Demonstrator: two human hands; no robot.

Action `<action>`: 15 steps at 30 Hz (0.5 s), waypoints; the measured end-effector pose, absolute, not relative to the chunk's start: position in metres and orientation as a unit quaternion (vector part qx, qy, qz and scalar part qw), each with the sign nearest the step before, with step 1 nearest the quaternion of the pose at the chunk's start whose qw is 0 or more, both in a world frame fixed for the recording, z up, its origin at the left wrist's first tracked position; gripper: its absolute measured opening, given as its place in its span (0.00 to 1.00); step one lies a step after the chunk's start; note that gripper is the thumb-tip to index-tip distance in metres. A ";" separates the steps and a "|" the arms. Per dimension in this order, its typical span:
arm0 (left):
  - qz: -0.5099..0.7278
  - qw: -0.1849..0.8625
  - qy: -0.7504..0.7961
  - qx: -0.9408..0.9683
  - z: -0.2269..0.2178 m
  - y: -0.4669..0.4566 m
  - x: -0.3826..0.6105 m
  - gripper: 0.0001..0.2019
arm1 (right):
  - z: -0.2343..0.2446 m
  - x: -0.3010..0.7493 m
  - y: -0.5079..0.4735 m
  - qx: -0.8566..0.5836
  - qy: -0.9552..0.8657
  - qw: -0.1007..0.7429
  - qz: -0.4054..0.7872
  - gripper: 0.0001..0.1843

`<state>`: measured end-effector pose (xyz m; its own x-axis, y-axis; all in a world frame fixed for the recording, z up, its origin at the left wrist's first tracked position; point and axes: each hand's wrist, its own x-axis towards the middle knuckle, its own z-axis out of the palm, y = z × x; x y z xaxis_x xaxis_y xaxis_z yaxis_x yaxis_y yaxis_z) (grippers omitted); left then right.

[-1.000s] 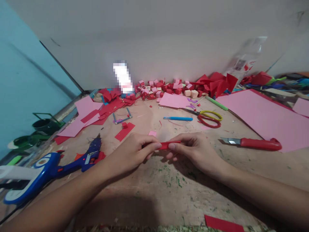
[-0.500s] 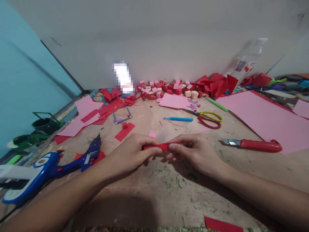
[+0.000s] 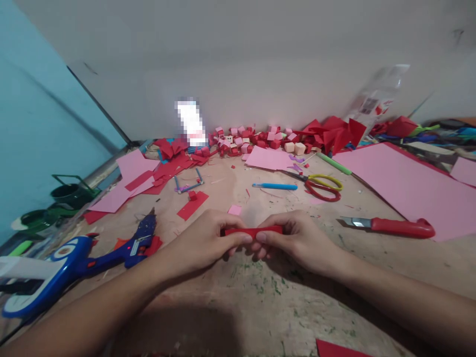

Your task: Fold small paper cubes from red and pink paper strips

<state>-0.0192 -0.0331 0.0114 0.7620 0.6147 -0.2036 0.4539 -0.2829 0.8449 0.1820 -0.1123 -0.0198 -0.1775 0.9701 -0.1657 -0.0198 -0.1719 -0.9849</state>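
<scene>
A narrow red paper strip [image 3: 254,231] lies level between my two hands, just above the worn wooden table [image 3: 260,297]. My left hand [image 3: 206,243] pinches its left end, fingers closed around it. My right hand [image 3: 293,240] pinches the right end the same way, thumb pressed against the fingers. The thumbs nearly touch at the strip's middle. Most of the strip is hidden under my fingers.
A blue glue gun [image 3: 85,258] lies at the left, a red-handled utility knife [image 3: 394,226] at the right. Scissors [image 3: 322,186] and a blue pen [image 3: 274,186] lie beyond my hands. Pink paper sheets [image 3: 405,188], red scraps and small foam cubes [image 3: 260,140] crowd the back wall.
My hands have drawn a little closer together and lower in the picture, and the red strip now sits level between them. Nothing else on the table has moved.
</scene>
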 end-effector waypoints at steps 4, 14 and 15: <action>0.092 0.527 0.362 0.763 0.010 -0.031 -0.021 0.13 | -0.015 0.190 -0.109 -0.473 -0.498 0.394 0.611 0.20; 0.139 0.587 0.390 0.696 0.008 -0.027 -0.022 0.10 | 0.001 0.213 -0.101 -0.540 -0.539 0.395 0.512 0.19; 0.148 0.595 0.392 0.686 0.008 -0.026 -0.022 0.10 | 0.005 0.219 -0.100 -0.565 -0.546 0.425 0.449 0.18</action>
<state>-0.0219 -0.0258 0.0075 0.6488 0.7141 -0.2629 0.3613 0.0151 0.9323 0.2190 -0.1002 0.0054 0.0001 0.9991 -0.0423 0.2353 -0.0411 -0.9710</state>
